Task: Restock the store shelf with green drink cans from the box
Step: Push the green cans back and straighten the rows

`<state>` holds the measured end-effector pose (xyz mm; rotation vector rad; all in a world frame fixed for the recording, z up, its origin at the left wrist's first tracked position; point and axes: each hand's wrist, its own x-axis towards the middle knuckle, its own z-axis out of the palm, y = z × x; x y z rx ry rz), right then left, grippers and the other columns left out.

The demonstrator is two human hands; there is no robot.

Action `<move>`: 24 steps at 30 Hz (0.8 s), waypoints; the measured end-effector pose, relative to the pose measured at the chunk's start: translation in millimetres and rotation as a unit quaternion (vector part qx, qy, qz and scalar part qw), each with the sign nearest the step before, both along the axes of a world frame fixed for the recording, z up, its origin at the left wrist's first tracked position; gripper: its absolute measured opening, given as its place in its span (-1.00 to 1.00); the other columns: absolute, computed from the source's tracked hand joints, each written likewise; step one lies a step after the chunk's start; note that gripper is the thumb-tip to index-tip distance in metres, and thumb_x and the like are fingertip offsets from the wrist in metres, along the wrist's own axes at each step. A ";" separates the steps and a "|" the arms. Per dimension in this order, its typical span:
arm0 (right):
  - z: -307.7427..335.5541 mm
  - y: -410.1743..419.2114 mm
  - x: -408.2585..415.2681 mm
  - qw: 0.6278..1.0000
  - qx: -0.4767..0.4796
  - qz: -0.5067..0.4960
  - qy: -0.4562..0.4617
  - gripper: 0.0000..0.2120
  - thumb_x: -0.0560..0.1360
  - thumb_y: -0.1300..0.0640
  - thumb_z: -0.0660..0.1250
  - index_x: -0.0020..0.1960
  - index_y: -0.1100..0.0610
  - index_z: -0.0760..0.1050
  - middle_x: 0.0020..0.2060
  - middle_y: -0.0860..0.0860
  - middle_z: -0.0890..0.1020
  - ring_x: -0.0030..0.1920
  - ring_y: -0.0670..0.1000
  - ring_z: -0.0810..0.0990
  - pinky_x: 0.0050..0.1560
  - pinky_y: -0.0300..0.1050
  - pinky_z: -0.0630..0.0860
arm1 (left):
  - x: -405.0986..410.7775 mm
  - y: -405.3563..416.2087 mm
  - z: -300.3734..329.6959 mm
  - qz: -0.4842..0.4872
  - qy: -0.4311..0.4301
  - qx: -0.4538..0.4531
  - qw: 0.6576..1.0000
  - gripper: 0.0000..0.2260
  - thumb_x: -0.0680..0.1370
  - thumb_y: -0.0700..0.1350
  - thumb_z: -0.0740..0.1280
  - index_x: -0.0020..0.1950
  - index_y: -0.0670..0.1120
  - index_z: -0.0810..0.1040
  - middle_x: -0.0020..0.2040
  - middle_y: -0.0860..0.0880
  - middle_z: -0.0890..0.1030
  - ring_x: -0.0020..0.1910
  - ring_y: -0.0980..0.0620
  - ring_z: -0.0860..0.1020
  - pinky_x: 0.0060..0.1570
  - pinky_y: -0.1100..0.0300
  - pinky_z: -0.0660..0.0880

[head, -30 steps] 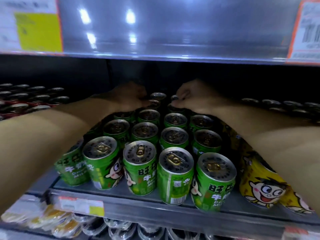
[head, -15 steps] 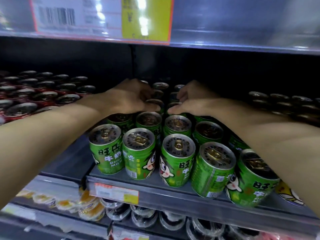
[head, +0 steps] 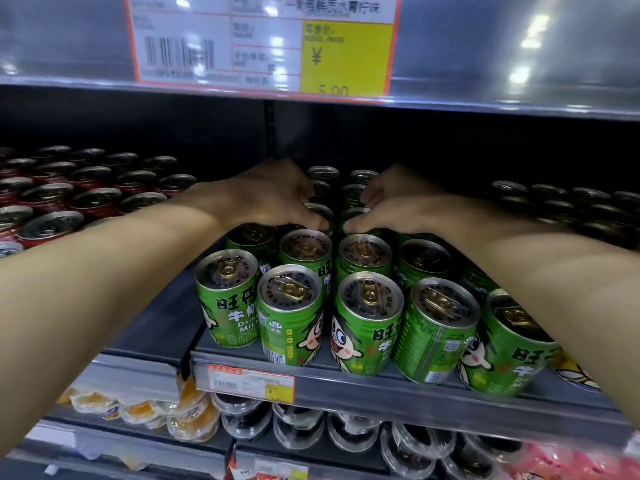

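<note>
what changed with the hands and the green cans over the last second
The camera view swung left, so the yellow price tag now sits overhead and more red cans show. The green cans have closed into a tighter block, about two fewer rows showing before the hands. Unchanged: the left hand and right hand stay curled over cans at the back, and nothing is lifted off the shelf.

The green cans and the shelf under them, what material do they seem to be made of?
Green cans: most likely metal, with a glossy printed green wall; the bare silvery lid, gold pull tab and rolled rim point to it.
Shelf: probably painted or coated metal, grey and smooth; its thin straight front edge carries a paper price tag. I cannot rule out plastic for the edge strip.
</note>
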<state>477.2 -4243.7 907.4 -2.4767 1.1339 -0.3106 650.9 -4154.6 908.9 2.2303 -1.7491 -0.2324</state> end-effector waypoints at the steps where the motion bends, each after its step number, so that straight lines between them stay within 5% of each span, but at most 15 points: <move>1: -0.7 0.6 -0.2 1.000 0.001 -0.001 0.000 -0.44 0.30 -0.10 0.59 0.19 0.12 0.53 0.09 0.05 0.60 0.10 0.07 0.57 0.21 0.03 0.52 | 0.2 1.0 -0.4 -0.002 -0.004 -0.001 1.000 -0.38 0.39 0.17 0.49 0.37 -0.04 0.49 0.26 0.03 0.58 0.21 0.06 0.52 0.10 0.29 0.37; 9: -5.9 1.4 -4.6 1.000 -0.002 -0.006 -0.020 -0.43 0.31 -0.19 0.54 0.21 0.09 0.56 0.08 -0.01 0.61 0.11 0.03 0.58 0.23 0.01 0.50 | 5.3 5.2 -1.7 -0.035 0.021 -0.009 0.999 -0.42 0.39 0.24 0.45 0.31 -0.02 0.53 0.17 0.06 0.62 0.13 0.09 0.56 0.22 0.19 0.45; 15: 2.2 -22.2 -6.0 0.994 -0.037 -0.004 -0.102 -0.78 0.42 -0.04 0.51 -0.08 0.07 0.58 -0.14 -0.02 0.63 -0.03 0.02 0.62 0.06 -0.06 0.54 | 27.5 -8.7 5.1 -0.047 0.016 -0.055 0.997 -0.74 0.48 0.12 0.42 0.05 0.00 0.66 -0.01 0.09 0.67 0.04 0.10 0.60 0.17 0.16 0.50; 19: -1.2 -44.0 9.9 0.996 -0.057 0.029 -0.062 -0.74 0.38 0.02 0.55 -0.04 0.11 0.58 -0.07 0.05 0.66 0.02 0.09 0.63 0.17 0.09 0.53 | 33.1 -25.5 8.4 -0.029 -0.022 -0.034 0.999 -0.67 0.54 0.11 0.36 0.04 -0.15 0.66 0.02 -0.09 0.67 0.06 -0.05 0.60 0.06 0.15 0.47; 24: -9.4 -60.9 20.6 0.997 -0.056 0.033 -0.045 -0.61 0.36 -0.03 0.55 0.04 0.19 0.60 -0.04 0.08 0.65 0.02 0.09 0.62 0.16 0.13 0.54 | 33.8 -45.6 3.6 -0.027 -0.047 -0.001 0.999 -0.63 0.54 0.16 0.34 -0.02 -0.16 0.65 -0.05 -0.08 0.65 -0.02 -0.05 0.59 -0.03 0.11 0.52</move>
